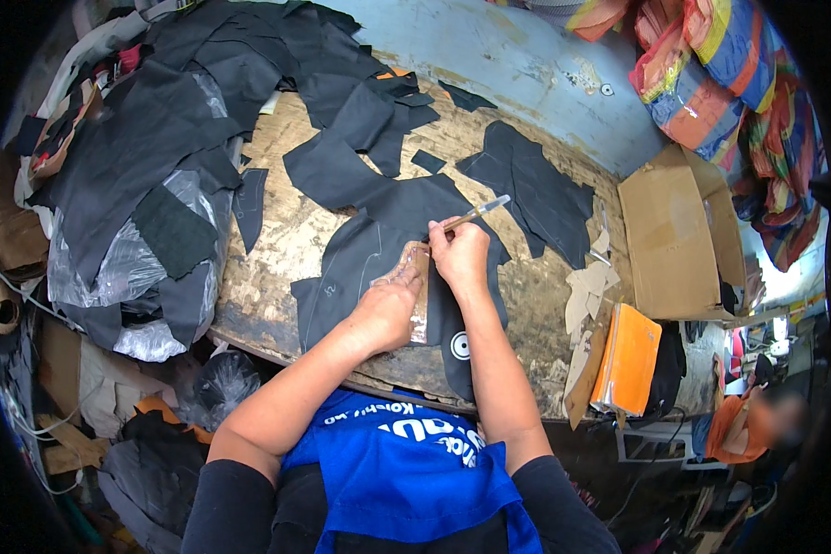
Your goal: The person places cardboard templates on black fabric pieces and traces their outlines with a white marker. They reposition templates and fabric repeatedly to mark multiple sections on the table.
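A black sheet of leather-like material (342, 268) lies on the worn wooden table in front of me, with pale drawn lines and a mark on it. On the sheet rests a narrow tan template (420, 309). My left hand (392, 305) presses on the template with its fingers stretched out flat. Just to the right, my right hand (460, 249) grips a pen (476, 213) near the template's upper end. The pen's tip is hidden by the fingers. Beside my right forearm sits a white disc with a black centre (460, 345).
Black material is heaped over a plastic-wrapped bundle (125, 263) at left. More cut black pieces (531, 189) lie at the far right. A cardboard box (669, 235), paper scraps (588, 291) and an orange stack (626, 360) stand along the right. Another person (737, 427) sits beyond.
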Demonstrator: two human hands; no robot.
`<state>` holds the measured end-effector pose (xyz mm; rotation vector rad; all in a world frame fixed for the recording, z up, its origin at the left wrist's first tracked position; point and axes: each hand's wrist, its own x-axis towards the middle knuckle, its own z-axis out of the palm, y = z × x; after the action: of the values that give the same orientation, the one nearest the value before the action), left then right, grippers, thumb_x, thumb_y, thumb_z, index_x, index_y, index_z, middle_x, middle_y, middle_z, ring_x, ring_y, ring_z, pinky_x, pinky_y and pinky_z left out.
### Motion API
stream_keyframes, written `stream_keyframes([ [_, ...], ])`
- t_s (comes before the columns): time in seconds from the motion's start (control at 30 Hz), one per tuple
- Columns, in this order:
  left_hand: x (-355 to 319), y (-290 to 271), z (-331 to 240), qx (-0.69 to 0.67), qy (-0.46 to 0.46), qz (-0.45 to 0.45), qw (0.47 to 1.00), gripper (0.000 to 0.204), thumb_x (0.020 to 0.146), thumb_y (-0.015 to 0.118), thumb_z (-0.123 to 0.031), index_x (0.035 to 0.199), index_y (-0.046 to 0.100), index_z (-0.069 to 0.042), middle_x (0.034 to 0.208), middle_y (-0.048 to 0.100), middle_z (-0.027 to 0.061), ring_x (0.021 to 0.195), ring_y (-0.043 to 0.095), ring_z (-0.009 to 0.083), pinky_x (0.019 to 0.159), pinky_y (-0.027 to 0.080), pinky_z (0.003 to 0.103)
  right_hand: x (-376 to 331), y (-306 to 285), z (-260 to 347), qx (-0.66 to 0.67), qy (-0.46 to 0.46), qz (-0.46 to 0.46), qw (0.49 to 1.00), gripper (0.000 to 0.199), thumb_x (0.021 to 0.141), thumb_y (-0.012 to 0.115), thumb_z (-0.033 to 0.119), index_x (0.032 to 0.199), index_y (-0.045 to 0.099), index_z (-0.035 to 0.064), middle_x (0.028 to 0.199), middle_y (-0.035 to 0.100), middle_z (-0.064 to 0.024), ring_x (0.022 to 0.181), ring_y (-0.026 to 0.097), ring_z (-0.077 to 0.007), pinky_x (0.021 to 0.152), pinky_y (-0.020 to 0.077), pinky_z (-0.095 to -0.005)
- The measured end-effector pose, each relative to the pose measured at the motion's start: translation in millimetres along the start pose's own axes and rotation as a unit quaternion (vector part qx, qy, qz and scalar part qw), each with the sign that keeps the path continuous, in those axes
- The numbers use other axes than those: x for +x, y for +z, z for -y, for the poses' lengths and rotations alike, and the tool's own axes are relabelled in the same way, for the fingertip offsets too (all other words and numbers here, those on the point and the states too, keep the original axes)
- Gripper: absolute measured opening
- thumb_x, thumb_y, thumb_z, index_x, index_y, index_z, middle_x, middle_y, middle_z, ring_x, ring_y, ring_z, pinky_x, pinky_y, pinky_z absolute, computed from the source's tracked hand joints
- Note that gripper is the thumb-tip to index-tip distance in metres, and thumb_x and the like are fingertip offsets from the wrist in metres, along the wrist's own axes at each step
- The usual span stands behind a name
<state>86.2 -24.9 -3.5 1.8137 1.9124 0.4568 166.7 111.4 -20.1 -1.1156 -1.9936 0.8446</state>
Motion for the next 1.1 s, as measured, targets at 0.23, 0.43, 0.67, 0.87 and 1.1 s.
stream_keyframes([
  [0.23,5,-12,15,-0.087,0.034,0.039,0.995,0.064,0.065,0.06,0.0,0.128,0.047,0.006,0.139,0.039,0.0229,0.124,0.045,0.0335,0.104,0.037,0.035,-9,-4,-6,0.017,-0.062,-0.013,0.998,0.016,0.086,0.06,0.008,0.077,0.06,-0.0051,0.059,0.063,-0.0125,0.053,0.064,-0.0196,0.051,0.049,-0.0304],
  [0.43,14,-20,31,-0.149,0.05,0.074,0.985,0.06,0.069,0.06,0.0,0.128,0.049,0.005,0.141,0.04,0.0186,0.094,0.063,0.0252,0.08,0.05,0.031,-70,-36,18,-0.062,-0.154,0.064,0.984,0.01,0.083,0.061,0.007,0.081,0.058,-0.0027,0.071,0.061,-0.0205,0.063,0.061,-0.0361,0.058,0.0484,-0.0388],
  [0.67,15,-21,38,-0.166,0.063,0.071,0.982,0.055,0.07,0.059,0.0,0.124,0.051,0.007,0.139,0.043,0.0186,0.101,0.062,0.0273,0.083,0.049,0.032,-131,-59,35,-0.022,-0.11,0.203,0.973,0.011,0.081,0.065,0.011,0.078,0.059,0.0016,0.076,0.062,-0.0158,0.075,0.061,-0.0322,0.066,0.0492,-0.0398],
  [0.87,13,-24,37,-0.139,0.084,0.057,0.985,0.052,0.072,0.056,0.001,0.124,0.052,0.007,0.138,0.045,0.0186,0.109,0.059,0.0296,0.086,0.048,0.033,-123,-23,26,0.058,-0.18,0.161,0.969,0.012,0.081,0.067,0.013,0.086,0.064,0.002,0.083,0.066,-0.0126,0.078,0.064,-0.0281,0.068,0.051,-0.0358],
  [1.1,13,-25,37,-0.138,0.085,0.064,0.985,0.048,0.075,0.056,-0.001,0.123,0.053,0.007,0.137,0.045,0.018,0.108,0.06,0.0272,0.086,0.048,0.032,-127,-36,33,-0.021,-0.177,0.127,0.976,0.01,0.079,0.066,0.01,0.082,0.062,0.0011,0.08,0.066,-0.014,0.075,0.064,-0.0296,0.066,0.0517,-0.0362],
])
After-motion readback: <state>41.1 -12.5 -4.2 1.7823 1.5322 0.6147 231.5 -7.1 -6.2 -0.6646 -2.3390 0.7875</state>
